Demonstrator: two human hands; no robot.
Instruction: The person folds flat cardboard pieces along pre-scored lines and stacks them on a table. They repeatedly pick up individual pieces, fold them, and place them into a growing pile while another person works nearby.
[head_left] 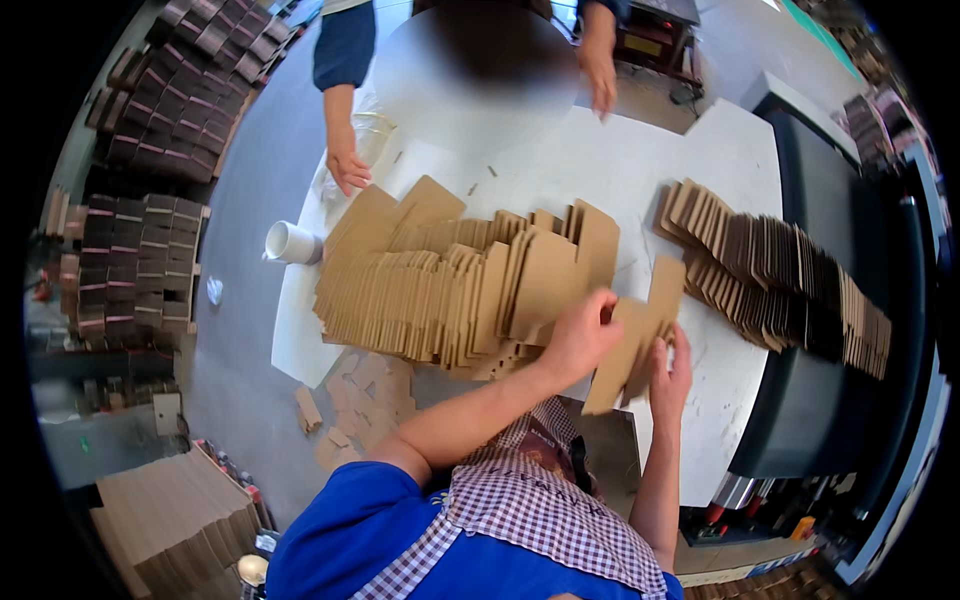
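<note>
Between my hands, over the near right part of the white table (715, 400), a brown die-cut cardboard blank (632, 338) is held tilted. My left hand (583, 335) is closed with its fingers pinching the blank's left edge. On the opposite edge, my right hand (671, 380) grips with thumb and fingers. Just left of the blank stands a long row of similar cardboard blanks (420, 300), packed on edge and leaning. Larger pieces (597, 240) rise at that row's right end, close to my left hand.
Two fanned rows of blanks (765, 265) extend onto a dark conveyor belt (825, 175) at right. Across the table, another person's hands (346, 160) are apart. A white mug (290, 243) stands at the left edge. Cardboard scraps (370, 395) litter the floor; bundled stacks (140, 255) line the left.
</note>
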